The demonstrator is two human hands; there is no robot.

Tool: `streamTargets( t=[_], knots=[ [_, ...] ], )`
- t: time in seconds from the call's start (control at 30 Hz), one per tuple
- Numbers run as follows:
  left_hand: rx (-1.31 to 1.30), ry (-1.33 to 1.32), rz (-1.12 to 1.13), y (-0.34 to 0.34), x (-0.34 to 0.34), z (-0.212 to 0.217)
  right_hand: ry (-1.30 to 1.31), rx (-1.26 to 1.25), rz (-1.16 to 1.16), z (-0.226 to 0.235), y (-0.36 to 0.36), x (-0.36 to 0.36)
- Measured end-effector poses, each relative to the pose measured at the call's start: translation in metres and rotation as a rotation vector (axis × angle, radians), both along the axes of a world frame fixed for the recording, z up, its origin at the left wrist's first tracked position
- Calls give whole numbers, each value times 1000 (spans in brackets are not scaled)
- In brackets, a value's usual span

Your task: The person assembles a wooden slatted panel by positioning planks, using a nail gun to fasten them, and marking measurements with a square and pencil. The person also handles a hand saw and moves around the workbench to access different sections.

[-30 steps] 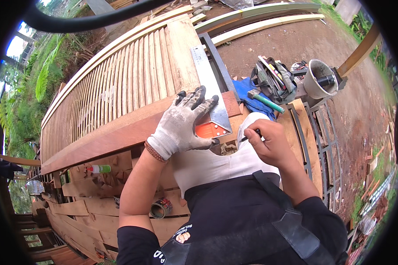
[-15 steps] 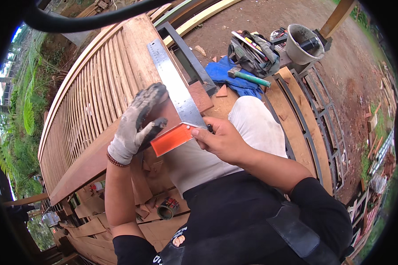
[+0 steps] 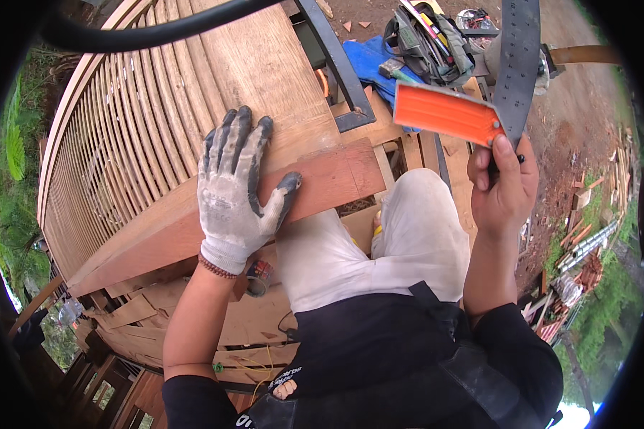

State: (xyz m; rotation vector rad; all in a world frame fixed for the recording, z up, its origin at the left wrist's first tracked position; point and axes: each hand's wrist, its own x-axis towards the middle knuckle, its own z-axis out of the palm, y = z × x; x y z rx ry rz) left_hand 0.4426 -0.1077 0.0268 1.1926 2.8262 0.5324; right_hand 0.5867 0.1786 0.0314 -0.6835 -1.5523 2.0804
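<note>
Head view: the panel [image 3: 261,68] lay before me, the board [image 3: 330,182] along its near edge, the square [image 3: 513,100] aloft, gripped by my right hand [image 3: 506,191]. My left hand [image 3: 232,193] lay spread over panel and board; light pressure might have let the board slip.

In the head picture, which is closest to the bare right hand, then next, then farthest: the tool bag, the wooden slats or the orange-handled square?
Nearest to the right hand first:
1. Orange-handled square: held in its fingers.
2. Tool bag: ahead of the hand, a little to its left.
3. Wooden slats: far over on the left.
</note>
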Motion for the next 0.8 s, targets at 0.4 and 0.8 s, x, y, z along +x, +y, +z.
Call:
streamTargets(
  t=[0.4, 0.8],
  knots=[
    [30, -231, 38, 1, -8, 10, -345, -25, 161, 109, -42, -70],
    [-103, -356, 34, 1, -16, 9, -298, 585, 485, 109, 20, -199]
  ],
)
